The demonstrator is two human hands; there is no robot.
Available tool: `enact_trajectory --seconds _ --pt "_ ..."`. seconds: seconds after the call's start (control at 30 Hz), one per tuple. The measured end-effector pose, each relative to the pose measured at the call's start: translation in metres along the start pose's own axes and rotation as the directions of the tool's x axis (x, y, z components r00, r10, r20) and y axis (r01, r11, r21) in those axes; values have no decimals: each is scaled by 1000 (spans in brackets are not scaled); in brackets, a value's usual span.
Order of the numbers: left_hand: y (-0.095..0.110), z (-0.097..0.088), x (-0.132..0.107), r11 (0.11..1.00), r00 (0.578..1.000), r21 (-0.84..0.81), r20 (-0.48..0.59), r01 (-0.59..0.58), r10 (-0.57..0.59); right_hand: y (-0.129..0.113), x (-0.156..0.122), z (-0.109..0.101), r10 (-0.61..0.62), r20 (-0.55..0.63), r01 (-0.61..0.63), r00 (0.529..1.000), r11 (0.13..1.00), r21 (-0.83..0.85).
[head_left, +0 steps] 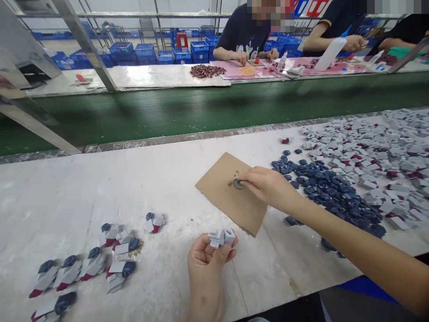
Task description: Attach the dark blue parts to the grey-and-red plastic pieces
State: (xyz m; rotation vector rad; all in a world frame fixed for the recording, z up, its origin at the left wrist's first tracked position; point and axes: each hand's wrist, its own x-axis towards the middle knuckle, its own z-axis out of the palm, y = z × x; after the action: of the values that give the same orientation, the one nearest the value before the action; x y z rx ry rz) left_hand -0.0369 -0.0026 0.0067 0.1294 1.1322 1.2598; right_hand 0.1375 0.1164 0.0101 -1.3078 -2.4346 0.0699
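Note:
My left hand (pixel 209 264) is closed round a light grey block-shaped plastic piece (pixel 221 237), its angular end facing up between thumb and fingers. Over a brown cardboard sheet (pixel 221 201), the fingertips of my right hand (pixel 268 185) are pinched at a small round dark disc (pixel 239 184) with a ridged rim. What those fingertips hold is mostly hidden; a bit of dark blue shows there. Dark stains mark the cardboard beside the disc. To the right of my right hand lies a heap of small dark blue plastic pieces (pixel 335 190).
Grey pieces with dark red parts (pixel 378 156) spread across the far right. Several grey, red and blue assembled pieces (pixel 69 273) stand at the left on the white tabletop (pixel 157 179). Beyond a green conveyor belt (pixel 187 109), co-workers (pixel 244 36) sit at another bench.

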Motion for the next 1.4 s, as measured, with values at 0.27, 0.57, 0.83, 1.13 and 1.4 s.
enact_trajectory --seconds 0.27,0.57,0.83,1.13,1.4 --pt "-2 2 3 999 999 -6 -9 -34 34 0 0 -4 -178 51 180 983 982 -54" --pt "5 10 -5 993 993 12 15 -115 114 -49 1 -54 476 439 -637 762 430 640" --pt "2 17 -13 991 990 -15 50 -131 131 -67 -10 -64 366 624 -708 691 166 687" --pt "5 15 -15 965 964 62 97 -254 248 -75 -14 -69 222 472 -522 853 375 766" --pt "6 18 -20 976 976 52 54 -214 211 -82 -13 -77 117 263 -269 958 687 675"
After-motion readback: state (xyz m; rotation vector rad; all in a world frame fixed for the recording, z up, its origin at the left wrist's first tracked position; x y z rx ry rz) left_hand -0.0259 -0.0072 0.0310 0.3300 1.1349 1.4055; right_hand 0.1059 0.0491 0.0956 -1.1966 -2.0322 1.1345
